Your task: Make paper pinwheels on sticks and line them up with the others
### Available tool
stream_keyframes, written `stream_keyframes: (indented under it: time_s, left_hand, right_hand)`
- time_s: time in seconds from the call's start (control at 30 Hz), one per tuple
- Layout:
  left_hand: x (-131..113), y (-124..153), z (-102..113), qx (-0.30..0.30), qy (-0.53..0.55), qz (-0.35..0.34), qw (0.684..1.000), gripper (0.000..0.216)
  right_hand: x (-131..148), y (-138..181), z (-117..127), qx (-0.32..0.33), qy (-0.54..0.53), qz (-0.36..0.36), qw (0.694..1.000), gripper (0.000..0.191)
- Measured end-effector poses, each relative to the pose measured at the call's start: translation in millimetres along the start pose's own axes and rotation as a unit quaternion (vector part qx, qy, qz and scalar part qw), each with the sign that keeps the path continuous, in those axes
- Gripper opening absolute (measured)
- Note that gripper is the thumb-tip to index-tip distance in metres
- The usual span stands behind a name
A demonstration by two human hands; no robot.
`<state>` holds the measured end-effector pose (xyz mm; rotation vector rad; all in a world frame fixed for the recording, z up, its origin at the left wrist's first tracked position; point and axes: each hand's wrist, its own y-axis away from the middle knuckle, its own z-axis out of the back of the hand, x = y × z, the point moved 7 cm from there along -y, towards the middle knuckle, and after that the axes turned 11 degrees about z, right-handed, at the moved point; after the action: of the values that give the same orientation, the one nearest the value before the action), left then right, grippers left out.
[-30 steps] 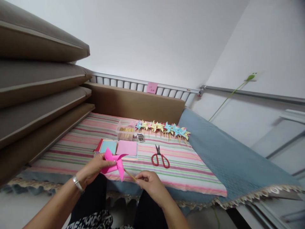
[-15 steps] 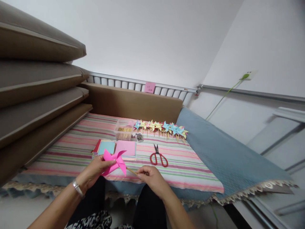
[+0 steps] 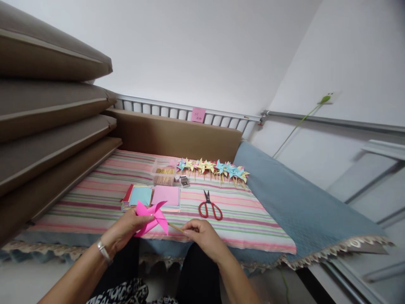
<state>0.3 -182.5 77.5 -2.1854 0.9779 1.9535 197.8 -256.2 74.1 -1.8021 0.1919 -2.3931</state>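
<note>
A bright pink paper pinwheel [image 3: 161,216] is held over the near edge of the striped cloth. My left hand [image 3: 133,223] grips its blades, with the thumb pressed at the centre. A thin wooden stick [image 3: 176,228] runs from behind the pinwheel toward the right. My right hand [image 3: 201,234] pinches the far end of that stick. Just beyond the hands lie stacks of coloured paper squares, light blue [image 3: 141,196] and pink [image 3: 166,196]. Red-handled scissors [image 3: 209,207] rest to the right, blades spread and pointing away.
A clear plastic box [image 3: 163,179] of wooden sticks stands farther back, beside a small open case [image 3: 184,182]. Several finished pinwheels [image 3: 221,169] lie in a row at the back right. Stacked brown cushions [image 3: 57,99] rise on the left. A radiator [image 3: 147,106] lines the wall.
Both hands keep the pinwheel and its stick in almost the same place. The view has shifted very slightly; nothing was taken up or let go.
</note>
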Motion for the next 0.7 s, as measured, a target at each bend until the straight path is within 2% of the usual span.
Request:
stream_keyframes:
  time_s: [0.13, 0.27, 0.37, 0.7]
  left_hand:
    - [-1.1, 3.4, -9.5, 0.05, 0.023, 0.001, 0.999, 0.034]
    - [-0.9, 2.8, -6.8, 0.024, 0.007, 0.009, 1.0, 0.042]
    - [2.9, 1.5, -0.8, 0.002, -0.017, 0.026, 0.999, 0.04]
    - [9.8, 4.3, -0.9, 0.041, 0.005, 0.059, 0.997, 0.028]
  right_hand:
    - [-0.7, 1.0, 0.5, 0.002, -0.004, 0.002, 1.0, 0.012]
    - [-2.8, 2.4, 0.6, -0.005, -0.009, 0.002, 1.0, 0.013]
    - [-2.9, 2.5, 0.7, -0.011, -0.006, 0.004, 1.0, 0.013]
    - [1.3, 0.1, 2.9, -0.01, 0.0, 0.004, 1.0, 0.016]
